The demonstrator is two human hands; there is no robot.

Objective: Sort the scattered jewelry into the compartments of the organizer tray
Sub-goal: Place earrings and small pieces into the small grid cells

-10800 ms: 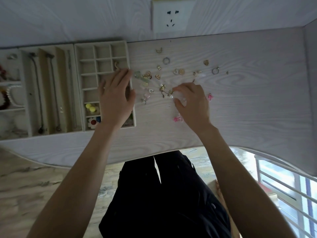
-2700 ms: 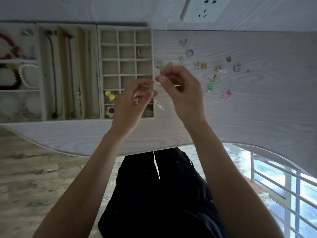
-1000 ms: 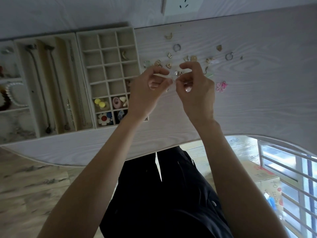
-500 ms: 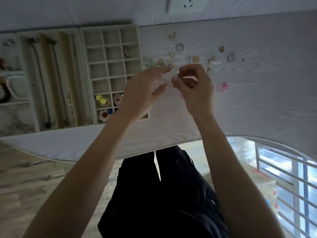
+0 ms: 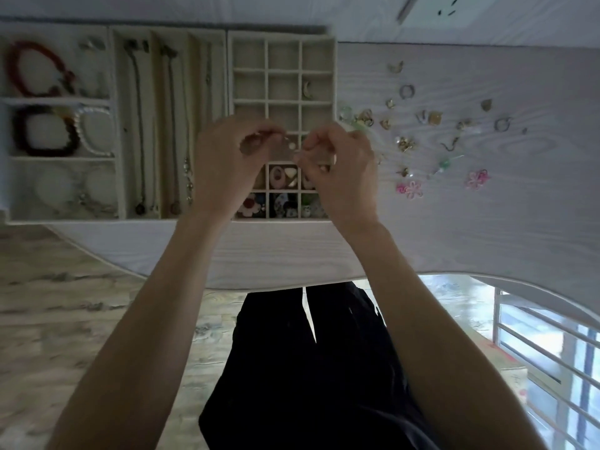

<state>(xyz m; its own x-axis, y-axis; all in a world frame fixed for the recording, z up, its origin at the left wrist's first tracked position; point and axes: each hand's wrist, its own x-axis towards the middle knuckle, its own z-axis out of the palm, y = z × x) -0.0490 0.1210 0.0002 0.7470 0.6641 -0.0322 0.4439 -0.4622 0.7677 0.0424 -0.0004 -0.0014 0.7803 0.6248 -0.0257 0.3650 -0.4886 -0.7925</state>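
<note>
— What lies at the far left?

— The organizer tray (image 5: 117,125), on my counter (image 5: 454,228). Its leftmost section holds a red bracelet (image 5: 35,71), a dark bracelet (image 5: 43,131) and a pearl bracelet (image 5: 94,131). Next come long slots with necklaces (image 5: 139,125) laid lengthwise.

— And in the middle?

— The grid of small compartments (image 5: 282,79). One upper cell on its right column has a small curved earring (image 5: 306,89); the bottom rows hold colourful pieces, a red-and-white flower (image 5: 249,204) among them. My left hand (image 5: 227,164) is raised over this grid, fingers curled, thumb and forefinger pinching one end of a tiny pale earring (image 5: 290,145). My right hand (image 5: 341,167) is just beside it, fingers curled too, pinching something small at the other side; I cannot tell exactly what.

— What is on the right?

— The scattered jewelry (image 5: 422,125) on the bare counter: gold bits, a ring (image 5: 406,91), a green piece (image 5: 444,163) and two pink flowers (image 5: 410,189), all well apart from the tray.
</note>
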